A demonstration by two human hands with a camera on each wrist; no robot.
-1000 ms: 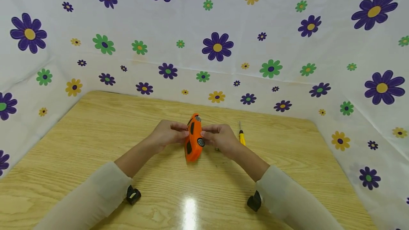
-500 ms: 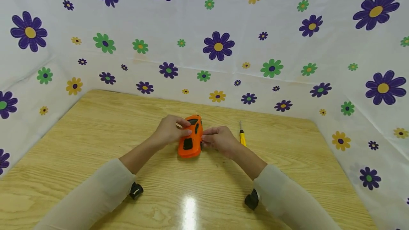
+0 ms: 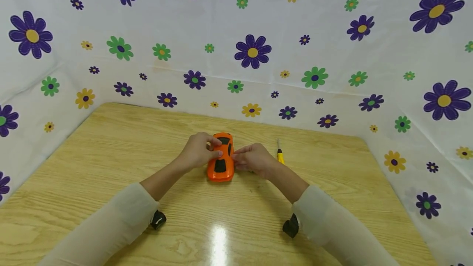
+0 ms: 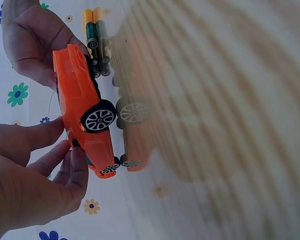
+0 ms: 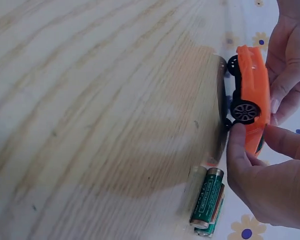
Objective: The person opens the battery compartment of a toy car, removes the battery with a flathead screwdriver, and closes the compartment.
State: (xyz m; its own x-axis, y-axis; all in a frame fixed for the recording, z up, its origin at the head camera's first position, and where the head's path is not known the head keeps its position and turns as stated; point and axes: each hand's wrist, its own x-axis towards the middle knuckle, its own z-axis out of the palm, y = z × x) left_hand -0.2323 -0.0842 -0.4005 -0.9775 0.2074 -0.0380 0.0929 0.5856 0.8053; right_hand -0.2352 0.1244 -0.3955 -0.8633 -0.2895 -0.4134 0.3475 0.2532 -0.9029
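Note:
An orange toy car (image 3: 220, 172) with dark windows stands roof up on the wooden table, between both hands. My left hand (image 3: 197, 150) holds it from the left, thumb and fingers on its roof and side. In the left wrist view the fingers of that hand (image 4: 45, 175) bend against the car, and its black spoked wheels are at or very near the tabletop. From the right, my right hand (image 3: 255, 160) grips the car's side. The right wrist view has that hand's thumb (image 5: 285, 141) by the upper body and a finger near a wheel.
Green batteries (image 5: 207, 197) lie on the table beside my right hand, mostly hidden in the head view. Farther right is a yellow-handled screwdriver (image 3: 280, 157) with a black collar. A white flowered sheet (image 3: 207, 19) stands behind and around the wooden table (image 3: 129, 147).
The toy car was tipped on its side with its wheels facing right. It has turned roof up and come down to the table. My left hand has shifted slightly right onto its roof.

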